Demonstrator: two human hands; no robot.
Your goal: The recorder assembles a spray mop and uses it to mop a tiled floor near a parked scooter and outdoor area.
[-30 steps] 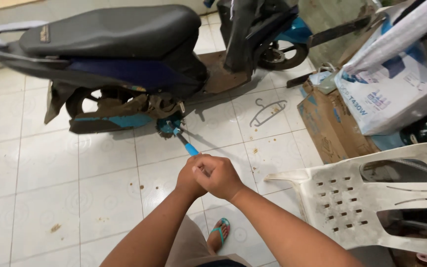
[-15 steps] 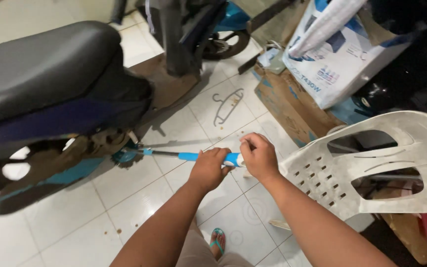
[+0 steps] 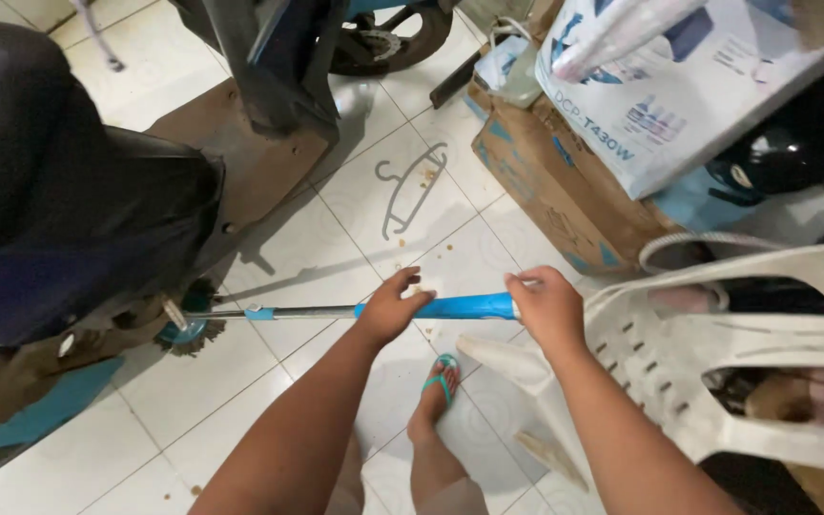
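Mop handle (image 3: 450, 307) between left hand (image 3: 391, 307), right hand (image 3: 547, 307).

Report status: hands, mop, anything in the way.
Left hand and right hand both grip the blue mop handle. Mop head down under scooter. White plastic chair crowds right side.

A single head-worn view looks steeply down, close over both forearms, onto the tiled floor (image 3: 355, 205).

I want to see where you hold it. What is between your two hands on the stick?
In the head view, only the blue grip of the mop handle runs bare between the left hand and the right hand.
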